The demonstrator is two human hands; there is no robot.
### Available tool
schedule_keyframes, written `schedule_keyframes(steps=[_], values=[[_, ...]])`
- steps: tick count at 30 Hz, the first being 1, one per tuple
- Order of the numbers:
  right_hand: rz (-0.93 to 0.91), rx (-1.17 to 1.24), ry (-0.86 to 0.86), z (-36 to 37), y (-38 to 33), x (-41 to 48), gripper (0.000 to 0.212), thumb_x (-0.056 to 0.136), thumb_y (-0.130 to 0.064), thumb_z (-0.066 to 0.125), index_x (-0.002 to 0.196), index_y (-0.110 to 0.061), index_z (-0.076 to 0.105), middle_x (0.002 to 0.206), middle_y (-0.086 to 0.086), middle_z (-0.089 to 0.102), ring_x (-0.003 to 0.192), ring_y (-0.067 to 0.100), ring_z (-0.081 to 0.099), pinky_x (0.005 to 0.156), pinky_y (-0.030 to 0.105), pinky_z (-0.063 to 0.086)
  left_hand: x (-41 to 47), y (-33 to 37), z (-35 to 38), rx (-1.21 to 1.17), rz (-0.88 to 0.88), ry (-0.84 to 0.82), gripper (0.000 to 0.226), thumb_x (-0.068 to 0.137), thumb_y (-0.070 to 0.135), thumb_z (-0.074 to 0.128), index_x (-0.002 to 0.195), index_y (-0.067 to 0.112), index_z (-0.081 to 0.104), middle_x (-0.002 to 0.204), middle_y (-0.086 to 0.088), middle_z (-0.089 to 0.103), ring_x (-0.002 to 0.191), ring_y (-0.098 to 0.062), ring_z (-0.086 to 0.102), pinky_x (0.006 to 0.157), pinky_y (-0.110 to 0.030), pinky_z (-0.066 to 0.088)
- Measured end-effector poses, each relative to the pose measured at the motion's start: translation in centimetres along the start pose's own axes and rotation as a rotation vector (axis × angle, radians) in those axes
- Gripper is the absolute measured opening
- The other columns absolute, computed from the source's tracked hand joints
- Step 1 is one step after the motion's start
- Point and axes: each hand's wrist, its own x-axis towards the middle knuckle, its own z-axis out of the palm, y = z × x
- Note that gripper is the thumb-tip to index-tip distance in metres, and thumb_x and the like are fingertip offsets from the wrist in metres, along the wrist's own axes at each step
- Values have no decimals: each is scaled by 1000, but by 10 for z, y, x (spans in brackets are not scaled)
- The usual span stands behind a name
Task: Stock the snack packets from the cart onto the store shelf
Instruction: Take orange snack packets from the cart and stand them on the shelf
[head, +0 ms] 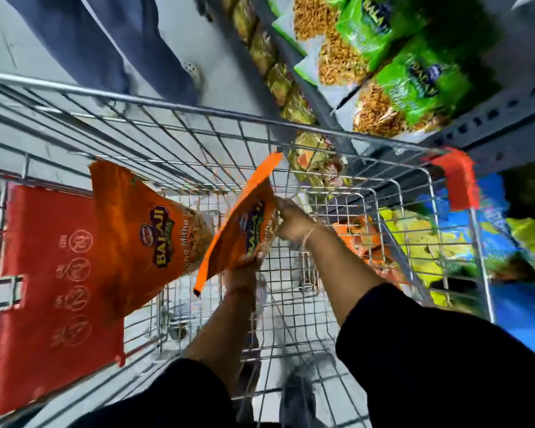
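I look down into a wire shopping cart (173, 109). Both my hands grip one orange snack packet (244, 223) above the cart's middle. My left hand (243, 274) holds its lower edge, and my right hand (292, 222) pinches its right side. A second orange packet (142, 236) leans against the red child-seat flap (53, 291) at the cart's left. More orange packets (362, 239) show through the cart's right wall. The store shelf (331, 118) at the upper right carries green snack packets (414, 88).
Another person's legs in dark blue trousers (84, 41) stand beyond the cart's far rim. A red corner guard (459, 180) caps the cart's right corner. Blue and yellow packets (482, 248) fill the lower shelf at right. A grey tiled floor shows under the cart.
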Motion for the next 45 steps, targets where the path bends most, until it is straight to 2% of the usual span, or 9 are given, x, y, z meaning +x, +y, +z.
schedule_keyframes(steps=[5,10,14,18,24,28,37,42,45], values=[[104,380,117,-7,17,-75,64,70,21,60,126,1,37,113,16,54,101,27,52,60,12,49,-28,32,-18,83,141,-269,49,71,-26,58,118,-16,47,108,-12,55,88,-14,56,75,-28,47],[-18,577,234,-28,22,-155,76,69,17,66,127,-8,24,130,21,46,91,5,52,83,31,52,-81,70,-24,139,250,-509,52,73,-27,53,120,-8,47,87,-7,65,71,-5,65,50,-9,52],[-198,705,460,-48,22,-226,70,66,15,70,110,-23,32,116,-8,50,95,-10,54,81,9,47,-144,94,-6,95,420,-432,29,74,-6,69,99,3,58,97,-20,62,81,-20,59,70,-29,55],[-334,806,730,-74,21,-301,63,68,16,67,105,-22,32,114,0,50,102,2,57,89,23,48,-217,118,28,94,697,-453,28,68,20,73,91,15,57,82,-11,61,65,-9,59,70,-23,52],[-472,883,1149,-112,46,-419,65,63,-5,72,116,-14,35,121,11,56,105,11,59,90,29,51,-322,147,96,196,1001,-857,29,64,34,70,89,38,56,96,3,66,84,-1,61,81,-21,50],[-460,815,1413,-126,88,-484,59,62,-5,71,109,-20,38,116,7,55,97,1,60,80,16,51,-375,134,156,410,1122,-1020,67,45,43,76,103,21,51,108,-14,57,101,-22,56,87,-26,46],[-244,687,1788,-143,195,-585,65,70,6,70,117,-20,34,111,-5,54,98,-2,56,76,10,50,-467,60,291,518,1002,-1346,93,59,0,83,135,10,30,139,-16,44,128,-29,42,108,-44,38],[-234,682,1826,-152,224,-594,66,75,10,63,121,-20,27,114,-10,49,101,-5,53,81,11,49,-481,41,327,486,1006,-1372,91,59,-2,81,134,13,33,134,-9,47,118,-15,43,90,-17,37],[-206,685,1808,-155,233,-588,66,77,9,62,121,-24,24,116,-14,47,100,-11,54,85,13,49,-474,37,337,494,1029,-1351,85,62,4,81,133,13,35,131,-8,47,119,-16,42,95,-27,37]])
